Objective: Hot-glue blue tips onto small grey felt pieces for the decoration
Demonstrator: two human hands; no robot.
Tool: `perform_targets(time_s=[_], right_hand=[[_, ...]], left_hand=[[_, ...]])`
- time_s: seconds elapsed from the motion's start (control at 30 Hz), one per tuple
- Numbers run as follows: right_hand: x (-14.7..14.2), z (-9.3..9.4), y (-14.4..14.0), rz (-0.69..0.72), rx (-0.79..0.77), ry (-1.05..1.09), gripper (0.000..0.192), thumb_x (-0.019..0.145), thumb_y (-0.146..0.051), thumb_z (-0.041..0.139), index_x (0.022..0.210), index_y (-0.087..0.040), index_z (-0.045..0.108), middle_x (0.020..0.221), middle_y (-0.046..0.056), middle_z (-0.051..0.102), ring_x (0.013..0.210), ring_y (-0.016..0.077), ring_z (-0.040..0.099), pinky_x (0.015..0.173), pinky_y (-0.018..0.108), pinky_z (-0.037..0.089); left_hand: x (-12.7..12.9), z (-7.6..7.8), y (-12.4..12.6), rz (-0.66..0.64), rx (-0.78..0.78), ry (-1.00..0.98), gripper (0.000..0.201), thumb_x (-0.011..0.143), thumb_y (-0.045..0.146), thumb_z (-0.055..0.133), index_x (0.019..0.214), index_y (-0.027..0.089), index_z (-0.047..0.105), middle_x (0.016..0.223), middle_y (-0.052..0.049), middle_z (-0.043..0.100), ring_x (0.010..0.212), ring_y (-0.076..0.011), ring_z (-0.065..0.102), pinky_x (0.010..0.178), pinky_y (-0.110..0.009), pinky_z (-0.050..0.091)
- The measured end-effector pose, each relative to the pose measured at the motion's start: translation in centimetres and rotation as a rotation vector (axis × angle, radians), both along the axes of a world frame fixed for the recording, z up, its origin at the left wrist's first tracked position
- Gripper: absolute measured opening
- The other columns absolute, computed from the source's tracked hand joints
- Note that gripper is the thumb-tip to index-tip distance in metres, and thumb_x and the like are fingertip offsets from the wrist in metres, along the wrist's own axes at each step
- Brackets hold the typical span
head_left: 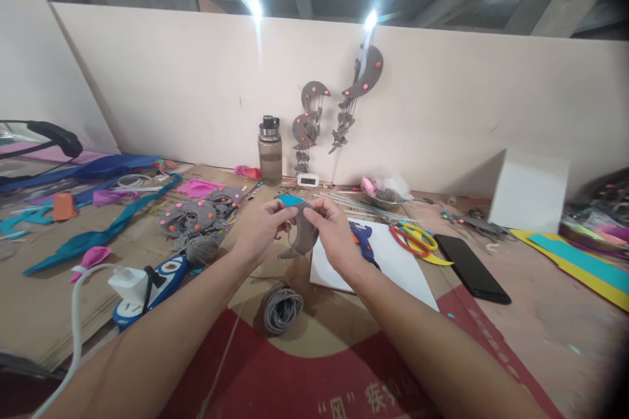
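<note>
Both my hands hold one grey foam crescent piece (303,236) above the table's middle. My left hand (260,228) pinches its upper left edge. My right hand (331,230) pinches its upper right edge. A small blue foam piece (291,200) lies just behind my fingers. A coil of grey cord (282,308) rests on the cardboard below my hands. A blue glue gun (362,237) lies on a white sheet (403,265) right of my right hand.
A grey water bottle (270,150) and finished grey crescent mobiles (344,105) stand at the back wall. Scissors (415,239), a black phone (470,268) and a white box (529,191) lie to the right. A power strip (147,285), grey foam pieces (196,219) and blue strips (98,236) lie left.
</note>
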State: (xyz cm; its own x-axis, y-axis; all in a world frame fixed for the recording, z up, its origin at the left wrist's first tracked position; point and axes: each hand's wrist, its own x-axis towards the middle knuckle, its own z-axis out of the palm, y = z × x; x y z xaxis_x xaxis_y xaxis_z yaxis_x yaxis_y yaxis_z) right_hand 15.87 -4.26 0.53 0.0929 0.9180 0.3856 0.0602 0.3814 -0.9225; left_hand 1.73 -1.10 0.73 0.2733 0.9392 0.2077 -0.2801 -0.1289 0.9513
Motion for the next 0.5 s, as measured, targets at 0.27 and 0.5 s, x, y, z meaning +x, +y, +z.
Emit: perform_targets(time_s=[0.27, 0.5], right_hand=[[0.16, 0.22, 0.06, 0.056, 0.118, 0.025, 0.017, 0.078, -0.027, 0.058, 0.094, -0.022, 0.055, 0.082, -0.002, 0.058, 0.076, 0.0133, 0.054, 0.073, 0.027, 0.042], [0.71, 0.39, 0.68, 0.015, 0.091, 0.126, 0.014, 0.075, -0.025, 0.059, 0.088, -0.022, 0.058, 0.081, -0.003, 0.061, 0.076, 0.0135, 0.055, 0.076, 0.027, 0.042]], left_hand=[[-0.16, -0.06, 0.08, -0.075, -0.059, -0.048, 0.024, 0.068, 0.032, 0.075, 0.066, 0.014, 0.060, 0.059, 0.002, 0.055, 0.051, -0.0080, 0.048, 0.051, -0.023, 0.036], [-0.32, 0.52, -0.03, -0.138, -0.084, -0.156, 0.029, 0.078, 0.043, 0.066, 0.080, 0.015, 0.065, 0.073, -0.004, 0.066, 0.066, -0.0142, 0.060, 0.054, -0.024, 0.044]])
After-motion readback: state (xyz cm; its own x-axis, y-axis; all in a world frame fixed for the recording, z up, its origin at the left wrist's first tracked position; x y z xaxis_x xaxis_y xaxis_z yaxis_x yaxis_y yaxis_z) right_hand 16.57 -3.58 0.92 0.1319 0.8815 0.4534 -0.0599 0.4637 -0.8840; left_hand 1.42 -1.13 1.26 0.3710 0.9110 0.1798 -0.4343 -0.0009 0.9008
